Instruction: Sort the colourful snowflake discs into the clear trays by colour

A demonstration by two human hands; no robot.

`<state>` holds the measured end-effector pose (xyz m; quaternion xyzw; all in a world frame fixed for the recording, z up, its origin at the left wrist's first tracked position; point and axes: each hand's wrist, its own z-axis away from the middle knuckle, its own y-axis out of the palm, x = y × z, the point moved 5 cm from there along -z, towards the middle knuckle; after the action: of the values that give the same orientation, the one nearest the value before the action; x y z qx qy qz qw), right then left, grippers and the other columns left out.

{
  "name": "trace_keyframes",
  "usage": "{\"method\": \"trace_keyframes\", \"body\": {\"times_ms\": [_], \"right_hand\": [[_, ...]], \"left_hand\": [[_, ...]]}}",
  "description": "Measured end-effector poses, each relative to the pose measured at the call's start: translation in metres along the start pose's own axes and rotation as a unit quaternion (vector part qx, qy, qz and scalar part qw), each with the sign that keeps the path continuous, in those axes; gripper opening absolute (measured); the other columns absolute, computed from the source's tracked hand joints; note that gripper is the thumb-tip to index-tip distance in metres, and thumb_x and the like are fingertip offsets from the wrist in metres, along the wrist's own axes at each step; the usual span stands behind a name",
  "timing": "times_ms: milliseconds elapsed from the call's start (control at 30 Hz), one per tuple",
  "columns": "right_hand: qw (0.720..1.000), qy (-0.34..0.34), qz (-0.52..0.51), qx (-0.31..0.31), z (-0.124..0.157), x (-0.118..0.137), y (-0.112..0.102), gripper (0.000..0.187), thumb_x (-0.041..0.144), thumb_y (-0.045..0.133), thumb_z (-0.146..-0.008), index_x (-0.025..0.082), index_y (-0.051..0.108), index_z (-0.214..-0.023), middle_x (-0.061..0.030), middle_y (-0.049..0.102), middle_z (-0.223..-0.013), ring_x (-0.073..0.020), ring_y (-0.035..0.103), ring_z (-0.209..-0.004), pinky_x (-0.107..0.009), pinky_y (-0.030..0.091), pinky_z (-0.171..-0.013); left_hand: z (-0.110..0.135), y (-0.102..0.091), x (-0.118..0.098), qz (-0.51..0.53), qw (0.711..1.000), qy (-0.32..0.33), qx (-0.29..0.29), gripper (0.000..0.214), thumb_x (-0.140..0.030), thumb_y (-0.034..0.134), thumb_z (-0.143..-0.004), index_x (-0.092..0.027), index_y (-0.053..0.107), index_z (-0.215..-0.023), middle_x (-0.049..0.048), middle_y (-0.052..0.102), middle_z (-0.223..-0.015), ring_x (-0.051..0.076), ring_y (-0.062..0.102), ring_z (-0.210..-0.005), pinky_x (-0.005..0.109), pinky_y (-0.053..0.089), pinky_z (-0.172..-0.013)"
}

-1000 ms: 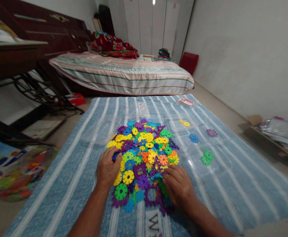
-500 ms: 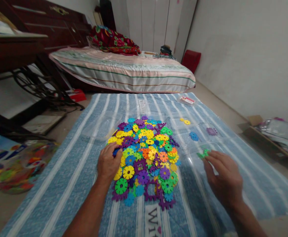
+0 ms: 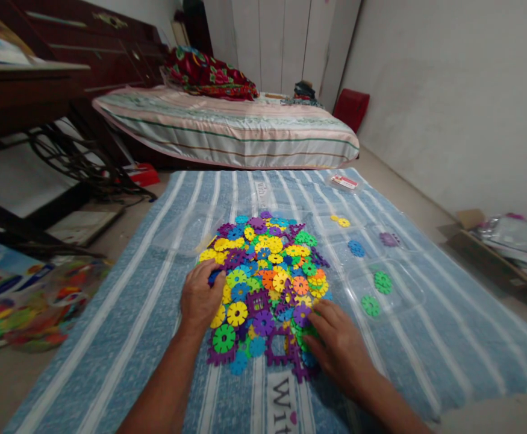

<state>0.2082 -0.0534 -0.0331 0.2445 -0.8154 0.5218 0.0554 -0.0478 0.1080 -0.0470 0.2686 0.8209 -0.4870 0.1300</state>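
A heap of notched plastic discs (image 3: 237, 314) in yellow, green, blue, orange and purple lies on the striped cloth (image 3: 155, 289), mixed with purple square frame pieces (image 3: 257, 301). At the heap's left edge rests my left hand (image 3: 201, 295), fingers bent and thumb apart, a dark blue piece (image 3: 214, 276) showing between them. My right hand (image 3: 338, 343) reaches over the heap's right edge, thumb and fingers apart around green discs (image 3: 303, 330); its fingertips are partly hidden. Two loose green discs, one nearer (image 3: 370, 305) and one farther (image 3: 383, 282), lie in a clear plastic tray (image 3: 419, 295).
Beyond that tray, a blue disc (image 3: 356, 248), a purple piece (image 3: 389, 239) and yellow discs (image 3: 343, 222) lie apart in clear trays. Another clear tray (image 3: 177, 232) stands left of the heap. A bed (image 3: 227, 129), a sewing-machine table (image 3: 28, 78) and a cardboard box (image 3: 493, 256) surround the cloth.
My right hand has let go of the green discs in the clear tray and moved left to the heap. My left hand has stayed at the heap's left edge.
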Motion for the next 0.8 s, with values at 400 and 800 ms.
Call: {"method": "trace_keyframes", "body": {"times_ms": [400, 800], "right_hand": [[1.0, 0.019, 0.02, 0.004, -0.01, 0.0, 0.016, 0.013, 0.013, 0.061, -0.08, 0.019, 0.062, -0.093, -0.0087, 0.064, -0.104, -0.0271, 0.054, -0.108, -0.046, 0.048, -0.093], [0.993, -0.049, -0.036, -0.097, -0.023, -0.004, -0.02, 0.017, 0.012, 0.05, -0.089, 0.02, 0.064, -0.092, -0.0071, 0.067, -0.089, -0.0197, 0.063, -0.092, -0.035, 0.055, -0.082]], "left_hand": [[-0.002, -0.002, 0.001, 0.003, 1.0, 0.012, 0.001, 0.026, -0.037, 0.048, -0.083, -0.019, 0.063, -0.092, 0.011, 0.067, -0.109, 0.027, 0.06, -0.108, 0.044, 0.045, -0.1], [-0.002, -0.002, 0.002, 0.013, 1.0, 0.007, -0.001, 0.022, -0.036, 0.051, -0.081, -0.021, 0.063, -0.091, 0.0092, 0.068, -0.109, 0.026, 0.061, -0.108, 0.044, 0.046, -0.1]]}}
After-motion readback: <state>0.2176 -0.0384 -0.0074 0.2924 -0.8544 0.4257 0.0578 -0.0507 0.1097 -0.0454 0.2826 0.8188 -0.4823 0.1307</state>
